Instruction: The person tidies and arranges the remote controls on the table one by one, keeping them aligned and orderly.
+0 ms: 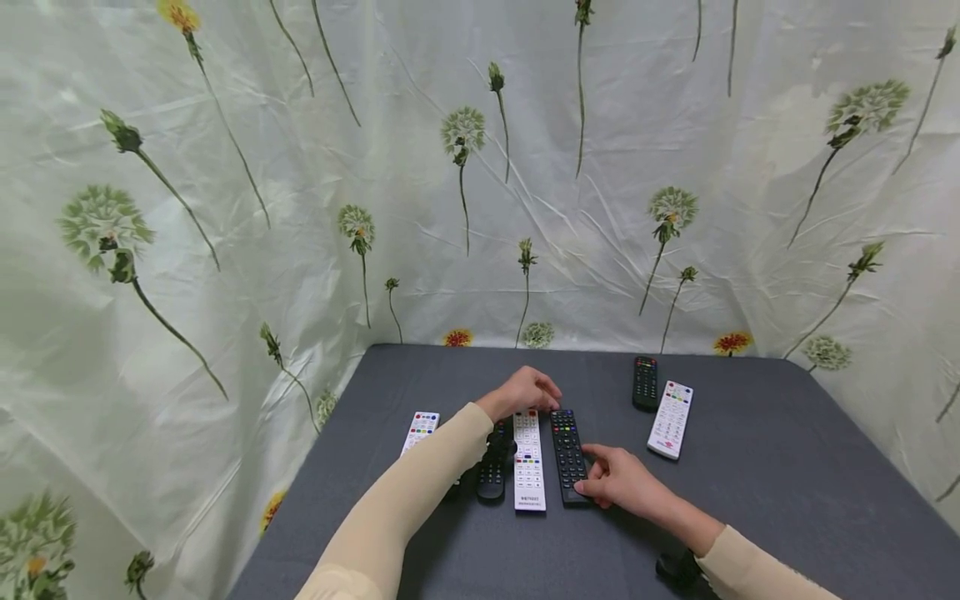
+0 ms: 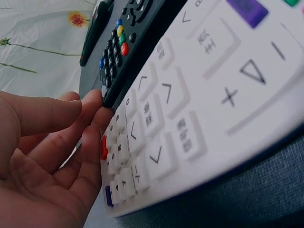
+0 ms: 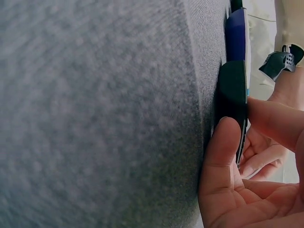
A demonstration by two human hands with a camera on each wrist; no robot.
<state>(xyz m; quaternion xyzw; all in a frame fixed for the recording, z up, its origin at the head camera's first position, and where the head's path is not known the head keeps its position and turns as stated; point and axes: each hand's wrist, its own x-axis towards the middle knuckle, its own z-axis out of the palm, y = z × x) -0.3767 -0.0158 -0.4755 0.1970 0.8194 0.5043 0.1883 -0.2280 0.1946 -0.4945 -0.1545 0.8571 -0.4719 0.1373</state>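
While the right hand pinches the near end of a black remote on the dark grey table, the left hand has its fingers loosely bent, touching the far end without a grip. Just beside it, I see a white remote; farther right lie 2 more, a smaller black remote and a smaller white remote.

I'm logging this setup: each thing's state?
Handled black remote, face up
Left grip, touching its far end
Right grip, holding its near end
Long white remote, face up
Wrist-covered black remote, face up, partly hidden
Leftmost white remote, face up, partly hidden
Far black remote, face up
Right white remote, face up
Sheet, wrinkled
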